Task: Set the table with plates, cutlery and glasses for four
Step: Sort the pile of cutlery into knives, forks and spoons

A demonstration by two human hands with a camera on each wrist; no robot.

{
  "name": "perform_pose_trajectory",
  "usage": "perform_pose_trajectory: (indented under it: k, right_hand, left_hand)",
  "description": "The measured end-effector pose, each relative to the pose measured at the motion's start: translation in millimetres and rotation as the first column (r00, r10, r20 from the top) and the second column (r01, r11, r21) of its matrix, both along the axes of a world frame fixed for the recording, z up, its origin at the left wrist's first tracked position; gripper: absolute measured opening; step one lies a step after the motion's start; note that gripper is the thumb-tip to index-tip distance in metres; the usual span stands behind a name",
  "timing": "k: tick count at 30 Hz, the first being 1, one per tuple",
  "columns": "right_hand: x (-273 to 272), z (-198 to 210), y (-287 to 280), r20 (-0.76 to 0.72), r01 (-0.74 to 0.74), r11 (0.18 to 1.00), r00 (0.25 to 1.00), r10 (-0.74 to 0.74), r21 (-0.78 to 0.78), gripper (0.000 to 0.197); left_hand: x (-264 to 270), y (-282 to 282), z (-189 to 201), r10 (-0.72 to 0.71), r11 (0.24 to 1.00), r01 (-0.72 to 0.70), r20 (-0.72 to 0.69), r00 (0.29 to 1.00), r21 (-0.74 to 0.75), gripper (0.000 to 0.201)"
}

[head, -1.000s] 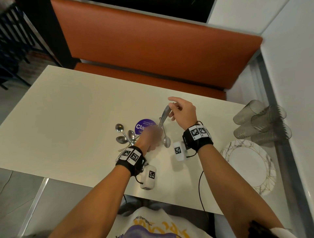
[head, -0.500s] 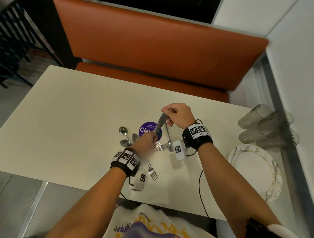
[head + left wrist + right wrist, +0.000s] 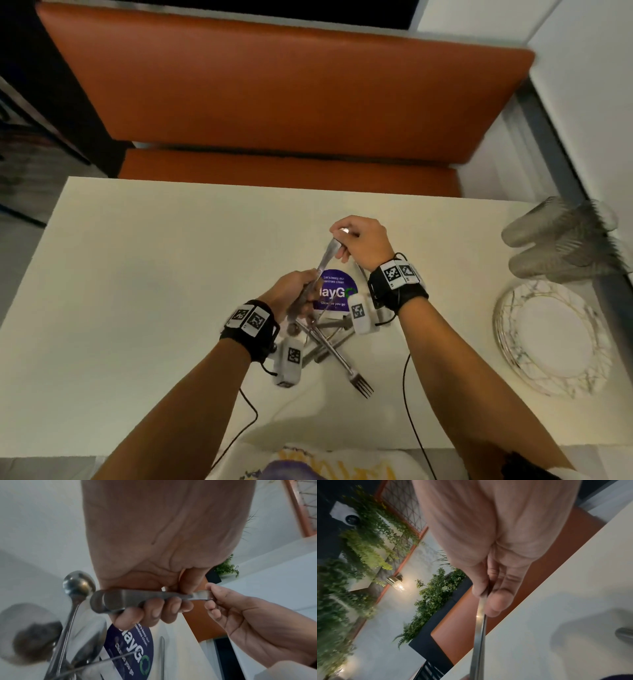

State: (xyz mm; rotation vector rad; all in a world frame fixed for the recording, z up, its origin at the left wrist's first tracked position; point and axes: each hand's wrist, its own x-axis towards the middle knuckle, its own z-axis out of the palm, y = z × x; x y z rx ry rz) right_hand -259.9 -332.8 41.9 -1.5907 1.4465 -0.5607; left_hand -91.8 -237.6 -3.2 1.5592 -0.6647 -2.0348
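Both hands hold one steel table knife (image 3: 324, 257) above the cream table (image 3: 144, 274). My left hand (image 3: 301, 298) curls its fingers round the thick handle (image 3: 118, 600). My right hand (image 3: 342, 240) pinches the blade end (image 3: 481, 607) between thumb and fingers, higher and farther from me. Whether a second knife lies stacked against it I cannot tell. Under the hands lies a loose pile of cutlery (image 3: 325, 341), with a fork (image 3: 360, 381) pointing toward me and spoons (image 3: 78, 584) beside the left hand.
A stack of marbled plates (image 3: 513, 308) sits at the table's right edge, with several clear tumblers (image 3: 561, 236) lying behind it by the wall. A purple round sticker (image 3: 337, 291) marks the table centre. An orange bench (image 3: 274, 102) runs along the far side.
My left hand left the cutlery pile and closed round the handle of the knife my right hand was holding. A fork now lies uncovered near me.
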Motion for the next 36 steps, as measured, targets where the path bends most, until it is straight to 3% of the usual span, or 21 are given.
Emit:
perform_pose_trajectory:
  k: [5, 8, 11, 13, 16, 19, 21, 24, 27, 31, 33, 36]
  right_hand:
    - [8, -8, -10, 0.019, 0.133, 0.990, 0.991, -0.134, 0.055, 0.008]
    - [7, -20, -14, 0.035, 0.241, 0.969, 0.969, -0.243, 0.062, 0.008]
    - [8, -42, -12, 0.103, 0.335, 0.933, 0.931, -0.349, 0.134, 0.006]
    - [10, -56, -7, 0.147, 0.374, 0.904, 0.902, -0.407, 0.209, 0.006]
    - [13, -73, 1, 0.154, 0.435, 0.841, 0.852, -0.500, 0.322, 0.008]
    - [14, -88, 8, 0.196, 0.482, 0.754, 0.769, -0.608, 0.446, 0.007]
    - [11, -98, 10, 0.217, 0.504, 0.705, 0.715, -0.665, 0.499, 0.007]
    - [1, -112, 13, 0.200, 0.526, 0.657, 0.678, -0.707, 0.541, 0.005]
    - [-12, -120, 17, 0.155, 0.497, 0.686, 0.739, -0.656, 0.531, 0.006]
    - [-28, -123, 18, 0.124, 0.387, 0.801, 0.864, -0.488, 0.457, 0.012]
    - [-38, -123, 18, -0.009, 0.280, 0.900, 0.956, -0.294, 0.335, 0.021]
    - [-51, -119, 22, -0.233, 0.145, 0.981, 0.966, -0.111, 0.132, 0.028]
  left_hand:
    - [19, -18, -4, -0.079, 0.997, 0.080, 0.088, 0.993, -0.003, 0.041]
    - [33, -26, -17, -0.150, 0.988, 0.152, 0.213, 0.965, 0.006, 0.049]
    - [46, -34, -35, 0.037, 0.999, -0.041, 0.242, 0.970, 0.009, 0.040]
    - [53, -44, -46, 0.052, 0.999, -0.053, 0.350, 0.935, -0.006, 0.033]
    - [63, -58, -54, -0.030, 0.998, 0.056, 0.501, 0.865, -0.037, 0.025]
    - [69, -61, -55, 0.018, 0.983, 0.090, 0.571, 0.821, -0.161, 0.016]
    - [68, -55, -53, -0.030, 0.937, 0.245, 0.640, 0.768, -0.250, 0.008]
    - [65, -52, -63, -0.057, 0.854, 0.408, 0.722, 0.690, -0.323, 0.022]
    - [61, -53, -71, -0.014, 0.816, 0.453, 0.772, 0.636, -0.358, 0.019]
    - [48, -51, -74, 0.020, 0.761, 0.539, 0.843, 0.538, -0.362, 0.019]
    - [42, -49, -74, 0.028, 0.745, 0.561, 0.856, 0.516, -0.362, 0.022]
    - [30, -47, -74, 0.039, 0.700, 0.607, 0.868, 0.495, -0.377, 0.024]
